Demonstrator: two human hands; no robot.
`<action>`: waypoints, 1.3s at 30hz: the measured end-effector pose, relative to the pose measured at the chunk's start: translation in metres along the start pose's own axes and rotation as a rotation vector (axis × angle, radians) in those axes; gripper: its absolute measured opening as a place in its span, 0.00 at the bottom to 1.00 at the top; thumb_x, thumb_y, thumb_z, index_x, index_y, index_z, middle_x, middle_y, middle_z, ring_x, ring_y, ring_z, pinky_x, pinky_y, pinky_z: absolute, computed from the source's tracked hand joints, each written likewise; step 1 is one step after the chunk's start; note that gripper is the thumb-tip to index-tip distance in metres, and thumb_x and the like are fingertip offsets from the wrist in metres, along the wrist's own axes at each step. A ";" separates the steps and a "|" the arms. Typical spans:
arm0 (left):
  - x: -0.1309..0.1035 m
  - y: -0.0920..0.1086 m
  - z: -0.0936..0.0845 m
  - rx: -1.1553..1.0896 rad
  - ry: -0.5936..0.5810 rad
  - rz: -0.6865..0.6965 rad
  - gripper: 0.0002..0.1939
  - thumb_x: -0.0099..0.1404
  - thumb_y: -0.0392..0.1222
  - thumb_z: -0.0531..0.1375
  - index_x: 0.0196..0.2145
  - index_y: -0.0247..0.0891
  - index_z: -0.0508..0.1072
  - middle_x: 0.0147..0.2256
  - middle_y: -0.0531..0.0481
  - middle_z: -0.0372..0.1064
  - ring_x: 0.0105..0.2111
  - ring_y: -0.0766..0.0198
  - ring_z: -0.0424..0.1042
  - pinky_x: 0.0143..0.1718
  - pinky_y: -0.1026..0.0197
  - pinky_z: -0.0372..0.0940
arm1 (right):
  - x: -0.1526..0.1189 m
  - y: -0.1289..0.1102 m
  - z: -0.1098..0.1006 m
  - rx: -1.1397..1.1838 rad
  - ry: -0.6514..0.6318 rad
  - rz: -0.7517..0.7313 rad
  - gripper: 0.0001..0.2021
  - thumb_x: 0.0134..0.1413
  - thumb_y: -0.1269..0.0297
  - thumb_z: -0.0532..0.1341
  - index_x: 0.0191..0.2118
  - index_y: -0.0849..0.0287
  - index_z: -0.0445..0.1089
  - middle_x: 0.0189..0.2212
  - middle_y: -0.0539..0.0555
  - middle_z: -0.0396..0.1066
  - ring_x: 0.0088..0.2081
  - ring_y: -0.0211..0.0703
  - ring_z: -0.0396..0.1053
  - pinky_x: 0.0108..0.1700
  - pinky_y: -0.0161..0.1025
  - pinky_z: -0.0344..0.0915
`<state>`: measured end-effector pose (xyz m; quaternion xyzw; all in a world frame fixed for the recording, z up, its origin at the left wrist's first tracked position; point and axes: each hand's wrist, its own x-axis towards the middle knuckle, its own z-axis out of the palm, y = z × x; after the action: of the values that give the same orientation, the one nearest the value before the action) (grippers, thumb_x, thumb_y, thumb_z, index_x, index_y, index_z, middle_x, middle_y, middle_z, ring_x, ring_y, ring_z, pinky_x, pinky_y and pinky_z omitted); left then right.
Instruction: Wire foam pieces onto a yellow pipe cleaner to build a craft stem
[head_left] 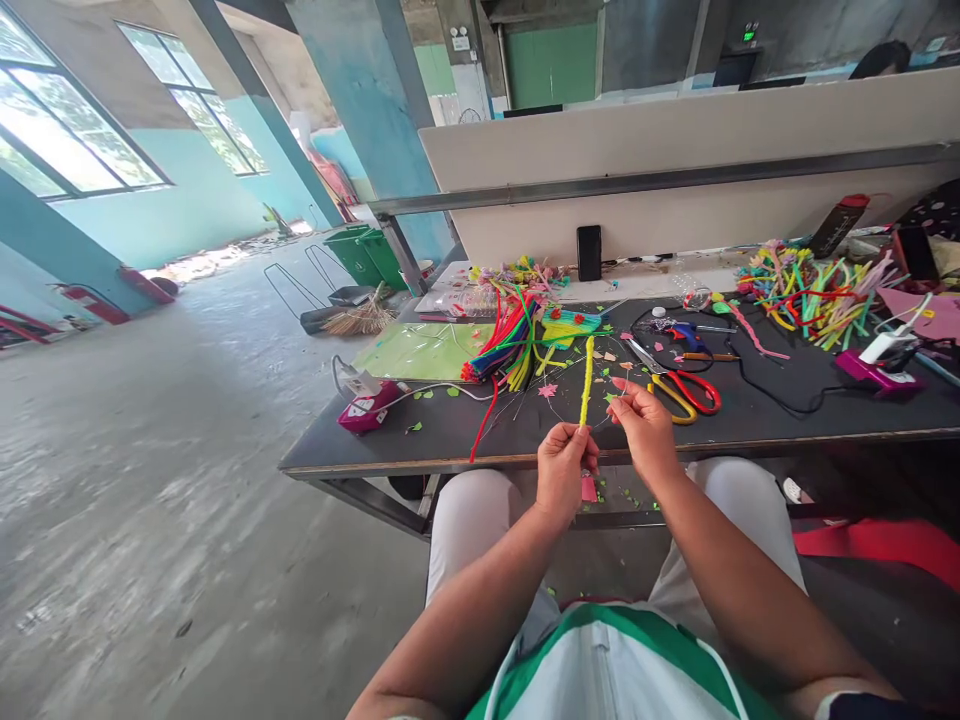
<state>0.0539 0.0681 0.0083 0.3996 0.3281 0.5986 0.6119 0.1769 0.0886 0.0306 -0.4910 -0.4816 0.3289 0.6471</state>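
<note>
Green-and-white jacket and pale trousers are filling the near view as I am watching remotely through the head camera. The wearer's left hand is pinching the lower end of a fuzzy yellow pipe cleaner, which is pointing away from the body over the front of a dark worktable. The right hand is hovering just beside it, thumb and forefinger drawn narrowly together; I am finding it impossible to tell whether they are gripping anything. Scissors with red and yellow handles are lying just beyond the right hand, near a blue glue gun. Pink and green scraps are littering the tabletop. Multicolored pipe cleaners are lying bundled to the left, beside a green sheet, while a looser heap is sprawling at right. Behind, a black smartphone is standing upright before a pale partition.
</note>
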 end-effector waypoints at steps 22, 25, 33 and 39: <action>-0.004 -0.003 0.003 0.021 -0.002 -0.051 0.16 0.56 0.53 0.62 0.27 0.37 0.65 0.21 0.56 0.64 0.16 0.73 0.60 0.16 0.68 0.58 | 0.003 -0.001 -0.009 0.013 0.046 -0.057 0.19 0.59 0.51 0.53 0.47 0.56 0.69 0.30 0.53 0.74 0.27 0.40 0.68 0.33 0.39 0.65; -0.002 0.000 0.002 0.000 0.010 -0.027 0.16 0.56 0.53 0.62 0.27 0.37 0.65 0.20 0.56 0.64 0.16 0.73 0.60 0.16 0.68 0.58 | -0.001 0.004 -0.002 0.116 0.010 -0.010 0.18 0.59 0.50 0.52 0.43 0.57 0.70 0.30 0.53 0.74 0.26 0.39 0.67 0.32 0.38 0.64; 0.003 0.003 -0.004 -0.011 0.021 0.008 0.16 0.57 0.53 0.61 0.26 0.37 0.65 0.21 0.56 0.64 0.16 0.72 0.60 0.17 0.67 0.58 | -0.013 0.011 0.015 0.013 -0.111 0.025 0.13 0.53 0.51 0.58 0.31 0.55 0.69 0.26 0.50 0.70 0.28 0.41 0.66 0.32 0.38 0.64; 0.002 0.005 -0.004 -0.016 0.027 -0.014 0.17 0.56 0.54 0.62 0.26 0.37 0.65 0.21 0.56 0.64 0.17 0.72 0.61 0.18 0.67 0.59 | -0.013 0.005 0.010 -0.190 -0.121 -0.071 0.13 0.57 0.54 0.56 0.29 0.55 0.70 0.24 0.50 0.71 0.26 0.42 0.66 0.31 0.38 0.62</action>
<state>0.0482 0.0701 0.0104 0.3843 0.3342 0.6022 0.6148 0.1636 0.0816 0.0220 -0.5122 -0.5657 0.2876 0.5786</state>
